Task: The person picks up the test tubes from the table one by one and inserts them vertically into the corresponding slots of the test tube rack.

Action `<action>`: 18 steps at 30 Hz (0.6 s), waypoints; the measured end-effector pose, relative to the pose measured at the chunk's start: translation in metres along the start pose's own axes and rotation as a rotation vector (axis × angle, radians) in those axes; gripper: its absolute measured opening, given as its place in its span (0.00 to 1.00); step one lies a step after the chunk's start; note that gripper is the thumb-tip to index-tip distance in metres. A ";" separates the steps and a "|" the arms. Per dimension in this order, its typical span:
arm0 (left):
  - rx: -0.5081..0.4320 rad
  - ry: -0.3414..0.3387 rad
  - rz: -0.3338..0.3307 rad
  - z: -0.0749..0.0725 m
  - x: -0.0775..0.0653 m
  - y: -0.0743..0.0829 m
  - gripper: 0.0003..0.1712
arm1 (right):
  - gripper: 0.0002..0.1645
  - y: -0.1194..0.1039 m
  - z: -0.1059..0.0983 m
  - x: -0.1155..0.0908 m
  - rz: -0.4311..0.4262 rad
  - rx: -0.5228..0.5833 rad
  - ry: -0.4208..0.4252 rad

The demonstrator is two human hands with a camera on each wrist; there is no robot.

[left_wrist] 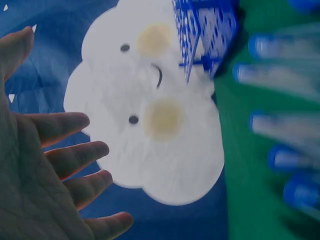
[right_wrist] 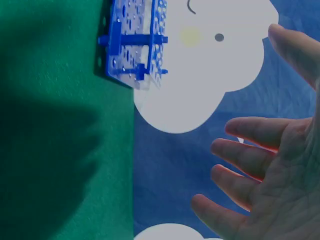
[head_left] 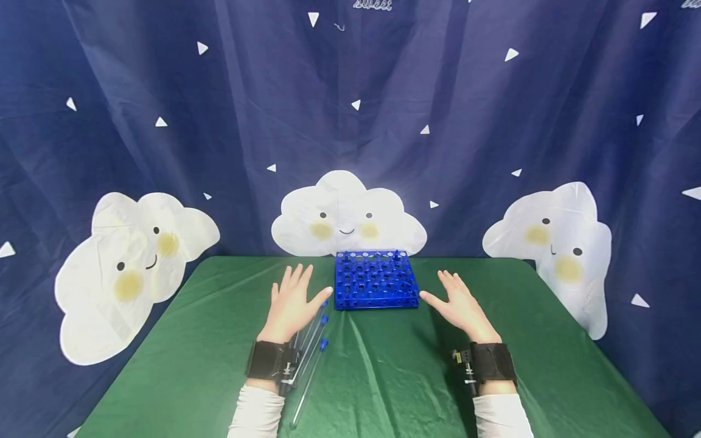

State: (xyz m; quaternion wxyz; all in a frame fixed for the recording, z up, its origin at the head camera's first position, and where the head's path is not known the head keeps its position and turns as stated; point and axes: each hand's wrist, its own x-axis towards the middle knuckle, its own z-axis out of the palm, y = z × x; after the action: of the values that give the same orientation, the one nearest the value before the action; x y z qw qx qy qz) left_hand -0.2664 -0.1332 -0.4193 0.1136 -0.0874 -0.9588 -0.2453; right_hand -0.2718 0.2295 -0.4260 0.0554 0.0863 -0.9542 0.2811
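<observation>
A blue test tube rack (head_left: 375, 281) with rows of round holes stands at the back middle of the table. To its left, my left hand (head_left: 290, 305) is held with fingers extended and thumb apart, gripping nothing. Several clear test tubes (head_left: 309, 383) with blue caps lie under and beside the left wrist, partly hidden by it in the head view. Their blurred capped ends (left_wrist: 265, 46) show along the right side of the left wrist view. On the rack's other side is my right hand (head_left: 461, 308), its fingers extended and spread in the right wrist view, holding nothing.
A green cloth (head_left: 383, 377) with a few creases covers the table. Directly behind the table's far edge hangs a dark blue curtain (head_left: 339, 140) printed with white clouds and triangles. Black bands (head_left: 266, 360) with small cameras sit on both wrists.
</observation>
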 end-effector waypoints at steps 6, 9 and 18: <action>-0.091 0.003 0.014 0.006 0.004 0.010 0.44 | 0.49 -0.003 0.005 0.005 0.019 0.052 -0.030; -0.148 0.009 -0.013 0.010 0.008 0.014 0.41 | 0.47 -0.002 0.007 0.010 0.035 0.066 -0.028; -0.330 0.027 -0.163 0.035 0.032 0.017 0.30 | 0.29 0.006 0.023 0.031 0.136 0.183 0.054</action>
State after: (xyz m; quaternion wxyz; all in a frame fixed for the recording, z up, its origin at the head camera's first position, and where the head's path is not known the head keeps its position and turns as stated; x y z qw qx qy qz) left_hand -0.2996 -0.0975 -0.4329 0.0904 -0.0238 -0.9077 -0.4090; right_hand -0.3043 0.2178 -0.4433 0.0538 0.0184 -0.9263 0.3724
